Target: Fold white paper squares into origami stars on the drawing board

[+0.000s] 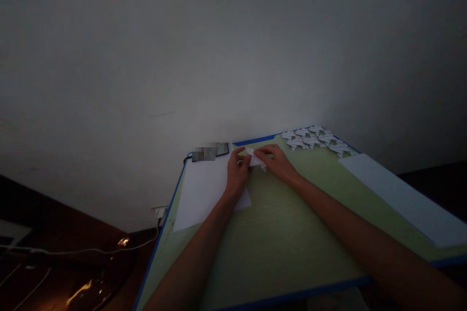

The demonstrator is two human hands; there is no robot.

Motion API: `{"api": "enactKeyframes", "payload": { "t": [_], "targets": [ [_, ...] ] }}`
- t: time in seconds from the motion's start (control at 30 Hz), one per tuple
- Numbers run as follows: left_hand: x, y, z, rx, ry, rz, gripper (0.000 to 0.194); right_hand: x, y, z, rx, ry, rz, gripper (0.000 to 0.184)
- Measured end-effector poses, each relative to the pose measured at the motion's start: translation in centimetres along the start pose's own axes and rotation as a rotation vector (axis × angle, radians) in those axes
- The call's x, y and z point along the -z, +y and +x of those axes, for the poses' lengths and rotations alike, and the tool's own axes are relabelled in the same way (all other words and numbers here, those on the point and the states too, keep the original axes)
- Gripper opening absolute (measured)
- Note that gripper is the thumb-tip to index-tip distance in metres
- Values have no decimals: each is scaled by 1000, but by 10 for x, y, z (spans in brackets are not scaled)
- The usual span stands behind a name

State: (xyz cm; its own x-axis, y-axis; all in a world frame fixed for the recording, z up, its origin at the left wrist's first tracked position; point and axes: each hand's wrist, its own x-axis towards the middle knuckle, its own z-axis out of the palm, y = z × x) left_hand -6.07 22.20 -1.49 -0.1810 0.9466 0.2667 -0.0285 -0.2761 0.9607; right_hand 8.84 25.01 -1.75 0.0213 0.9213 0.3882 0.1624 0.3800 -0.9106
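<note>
Between both hands, above the far part of the table, is a small folded white paper piece (256, 159). My left hand (239, 167) pinches its left side between thumb and fingers. On the other side, my right hand (275, 159) has its fingertips closed on the paper's upper right. A small pointed bit of the paper hangs below the right fingers. Its exact folds are too small to make out. Several folded white paper shapes with pointed tips (312, 143) lie grouped at the table's far right corner.
White paper sheets (204, 194) lie on the left of the green table (284, 243), with a phone (222, 148) behind them. Another white paper stack (404, 199) rests along the right edge. A wall (233, 58) stands behind. A white cable (98, 251) runs at left.
</note>
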Motion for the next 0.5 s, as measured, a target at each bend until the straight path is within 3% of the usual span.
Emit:
{"api": "enactKeyframes", "payload": {
  "t": [0.2, 0.37, 0.5],
  "targets": [
    [-2, -1, 1, 111, 47, -185, 61, 5, -8, 4, -167, -86, 196, 28],
    [-3, -4, 3, 136, 72, -227, 45, 7, -14, 1, -291, -69, 319, 33],
    [1, -6, 4, 55, 136, -153, 53, 6, -17, -2, -207, -138, 305, 51]
  ]
}}
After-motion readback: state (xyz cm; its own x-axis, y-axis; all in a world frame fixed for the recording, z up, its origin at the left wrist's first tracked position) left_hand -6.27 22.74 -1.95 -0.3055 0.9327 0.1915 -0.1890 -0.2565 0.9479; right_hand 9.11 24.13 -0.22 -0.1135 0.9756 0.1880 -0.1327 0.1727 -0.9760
